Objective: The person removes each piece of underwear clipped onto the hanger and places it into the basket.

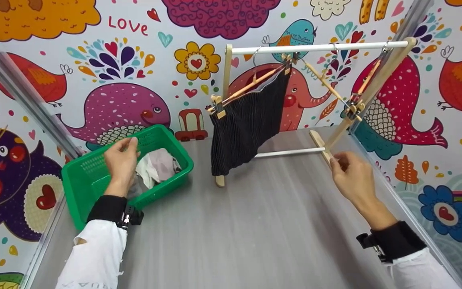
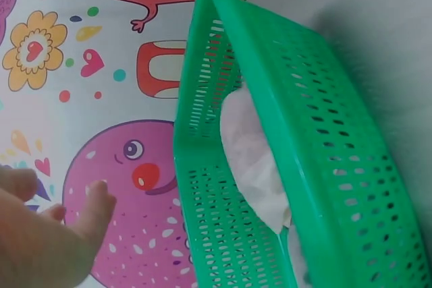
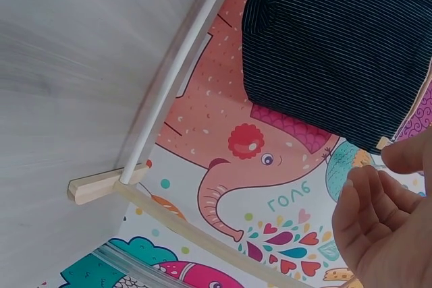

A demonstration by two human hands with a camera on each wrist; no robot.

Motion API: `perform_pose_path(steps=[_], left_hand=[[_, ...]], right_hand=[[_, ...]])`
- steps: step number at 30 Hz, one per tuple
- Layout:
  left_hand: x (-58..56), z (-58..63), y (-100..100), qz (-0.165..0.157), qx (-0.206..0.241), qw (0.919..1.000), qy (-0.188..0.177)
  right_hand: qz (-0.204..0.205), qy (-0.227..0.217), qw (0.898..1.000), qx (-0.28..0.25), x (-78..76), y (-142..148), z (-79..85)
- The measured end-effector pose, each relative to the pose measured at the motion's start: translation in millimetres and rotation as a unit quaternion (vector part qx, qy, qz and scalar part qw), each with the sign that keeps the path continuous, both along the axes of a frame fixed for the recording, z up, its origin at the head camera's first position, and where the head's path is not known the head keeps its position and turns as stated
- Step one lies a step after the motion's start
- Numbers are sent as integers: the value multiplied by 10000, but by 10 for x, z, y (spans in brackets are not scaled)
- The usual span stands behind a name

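My left hand (image 1: 122, 157) hovers over the green basket (image 1: 189, 163), fingers loosely bent and holding nothing. Inside the basket lie crumpled white and pale pinkish cloths (image 1: 162, 165). On the right, my right hand (image 1: 353, 174) is in the air in front of the rack's wooden foot, its fingers loosely curled with nothing between them. A black garment with thin pale stripes (image 1: 251, 116) hangs from a wooden clip hanger (image 1: 251, 85), pinched by a clip at each end. In the right wrist view the striped garment (image 3: 337, 52) hangs beyond the right hand's fingertips.
The hanging rack has a white top rail (image 1: 319, 47), wooden posts and a white lower bar (image 1: 291, 152). Two bare wooden clip hangers (image 1: 327, 84) share the rail at its right. A grey table (image 1: 231, 233) lies below, with patterned walls (image 1: 215, 24) around it.
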State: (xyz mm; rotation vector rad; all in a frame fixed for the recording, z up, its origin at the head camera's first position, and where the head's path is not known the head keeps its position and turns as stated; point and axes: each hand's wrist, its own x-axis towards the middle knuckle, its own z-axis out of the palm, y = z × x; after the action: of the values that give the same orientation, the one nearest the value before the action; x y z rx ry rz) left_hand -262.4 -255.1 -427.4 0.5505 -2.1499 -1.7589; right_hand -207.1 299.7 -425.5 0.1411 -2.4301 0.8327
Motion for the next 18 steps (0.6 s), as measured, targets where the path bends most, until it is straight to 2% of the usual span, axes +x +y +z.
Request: perform_pose_path(steps=[4, 7, 12, 18], left_hand=[[18, 9, 69, -17, -59, 9997, 227], [47, 29, 157, -149, -202, 9986, 475], [98, 78, 335, -542, -346, 9938, 907], [129, 132, 517, -868, -341, 9888, 1162]], right_hand=[[41, -45, 10000, 11, 8, 1, 0], [75, -37, 10000, -13, 18, -8, 11], [126, 40, 9999, -63, 36, -30, 31], [152, 237, 9996, -76, 31, -65, 35]])
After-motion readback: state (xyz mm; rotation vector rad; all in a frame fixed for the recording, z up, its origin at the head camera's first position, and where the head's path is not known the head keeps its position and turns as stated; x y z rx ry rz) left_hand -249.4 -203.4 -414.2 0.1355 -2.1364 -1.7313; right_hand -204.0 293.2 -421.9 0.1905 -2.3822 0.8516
